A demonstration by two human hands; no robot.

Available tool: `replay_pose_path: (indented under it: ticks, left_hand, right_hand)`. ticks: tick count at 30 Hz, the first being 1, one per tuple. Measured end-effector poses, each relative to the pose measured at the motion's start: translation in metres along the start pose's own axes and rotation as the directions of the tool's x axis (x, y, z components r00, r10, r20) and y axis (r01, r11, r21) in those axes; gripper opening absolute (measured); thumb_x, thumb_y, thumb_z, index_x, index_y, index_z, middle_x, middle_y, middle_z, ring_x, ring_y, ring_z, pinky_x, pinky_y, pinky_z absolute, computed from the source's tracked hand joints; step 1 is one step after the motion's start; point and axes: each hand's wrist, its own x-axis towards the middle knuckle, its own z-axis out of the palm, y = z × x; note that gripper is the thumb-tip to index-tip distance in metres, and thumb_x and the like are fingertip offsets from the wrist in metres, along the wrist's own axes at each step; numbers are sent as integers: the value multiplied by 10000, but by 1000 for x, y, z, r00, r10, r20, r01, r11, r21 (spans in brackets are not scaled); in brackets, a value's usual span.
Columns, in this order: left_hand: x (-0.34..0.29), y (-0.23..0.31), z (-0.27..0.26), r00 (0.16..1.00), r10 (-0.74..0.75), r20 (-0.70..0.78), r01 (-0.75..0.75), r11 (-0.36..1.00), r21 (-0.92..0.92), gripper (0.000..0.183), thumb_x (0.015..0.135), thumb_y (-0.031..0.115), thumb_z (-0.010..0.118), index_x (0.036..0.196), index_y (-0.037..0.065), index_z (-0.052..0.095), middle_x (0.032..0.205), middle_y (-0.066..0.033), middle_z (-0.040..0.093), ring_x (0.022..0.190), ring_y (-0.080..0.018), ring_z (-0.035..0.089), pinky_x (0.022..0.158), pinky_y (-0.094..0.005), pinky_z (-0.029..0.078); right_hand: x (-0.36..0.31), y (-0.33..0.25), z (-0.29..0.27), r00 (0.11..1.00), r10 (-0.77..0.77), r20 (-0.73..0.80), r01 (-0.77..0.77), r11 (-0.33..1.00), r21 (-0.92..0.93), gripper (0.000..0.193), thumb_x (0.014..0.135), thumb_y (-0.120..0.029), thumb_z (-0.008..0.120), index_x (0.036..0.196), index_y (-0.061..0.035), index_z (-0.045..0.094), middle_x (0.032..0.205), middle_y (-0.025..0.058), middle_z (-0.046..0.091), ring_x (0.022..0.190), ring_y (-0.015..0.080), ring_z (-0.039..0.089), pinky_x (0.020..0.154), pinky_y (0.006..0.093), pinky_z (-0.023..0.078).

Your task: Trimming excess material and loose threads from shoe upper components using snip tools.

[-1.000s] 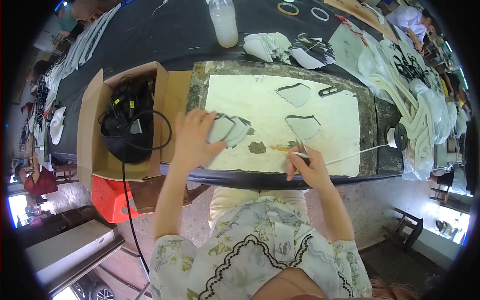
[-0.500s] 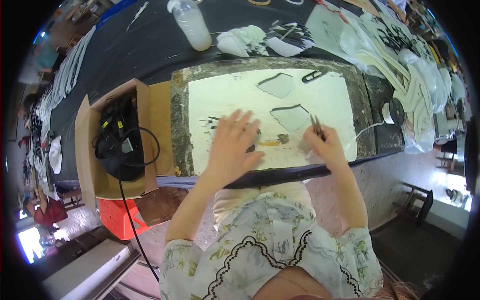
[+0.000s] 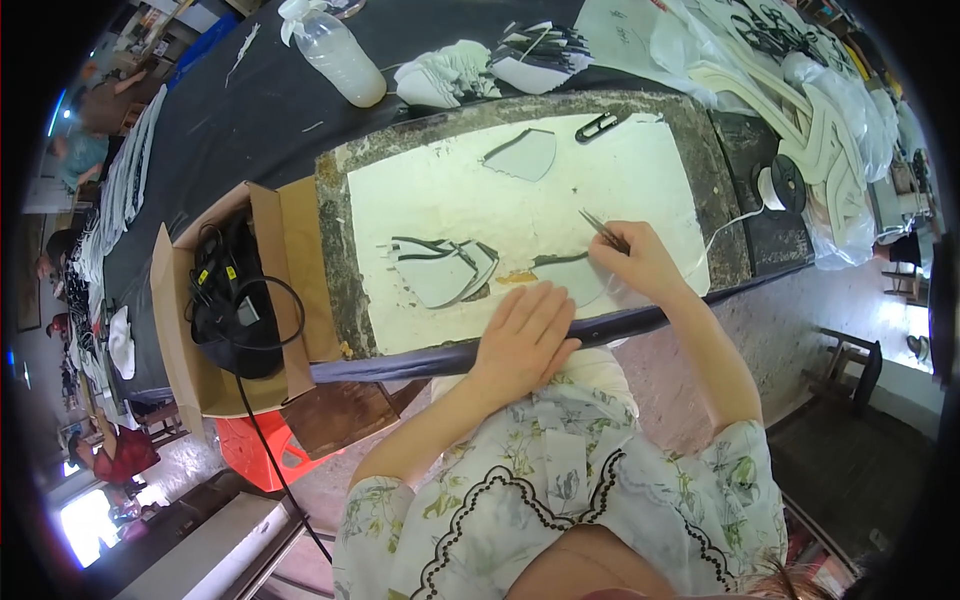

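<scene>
My left hand (image 3: 525, 338) lies flat with its fingers stretched at the front edge of the white sheet (image 3: 430, 205), holding nothing. Its fingertips are beside a pale grey piece with a dark edge (image 3: 575, 280). Partly over that piece, my right hand (image 3: 640, 262) grips small thread snips (image 3: 603, 230), their slender metal points toward the far left. To the left rests a loose stack of similar dark-edged pieces (image 3: 438, 272). One more grey piece (image 3: 522, 155) lies farther back, and a black clip-shaped object (image 3: 597, 127) is near the sheet's far edge.
At left stands an open cardboard box (image 3: 275, 300) with black cables. Behind the board (image 3: 335, 260) are a bottle of cloudy liquid (image 3: 340, 60) and bundles of pieces (image 3: 540, 55). A spool of white thread (image 3: 780, 188) sits at right, near cream curved strips (image 3: 800, 125).
My left hand has moved from the stack toward me and right, uncovering the stack. The grey piece has come nearer to me, under my right hand. The view has shifted a little.
</scene>
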Motion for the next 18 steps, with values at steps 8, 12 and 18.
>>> replay_pose_path:
  ticks: [8,12,18]
  left_hand:
    - [-8,-9,5,1000,-23,14,23,998,58,436,813,242,695,1183,35,595,1254,-98,580,1151,-283,536,1005,-421,406]
    - [-14,-11,7,998,-11,-55,12,1000,24,445,804,240,703,1188,40,596,1257,-88,588,1133,-278,542,991,-421,409]
    - [-13,-14,1,977,-121,-174,127,991,28,433,802,231,711,1176,43,601,1257,-92,596,1130,-284,540,949,-411,410]
  right_hand:
    - [28,-23,26,957,-26,289,91,972,-214,173,832,-139,626,763,19,628,609,36,612,549,110,601,530,254,444]
    - [26,-25,24,924,103,369,-85,994,-64,161,835,-100,599,754,39,616,595,56,615,500,139,637,506,249,469]
    - [30,-24,23,905,112,409,-98,994,-55,165,837,-98,590,730,27,598,583,59,605,510,130,633,500,246,466]
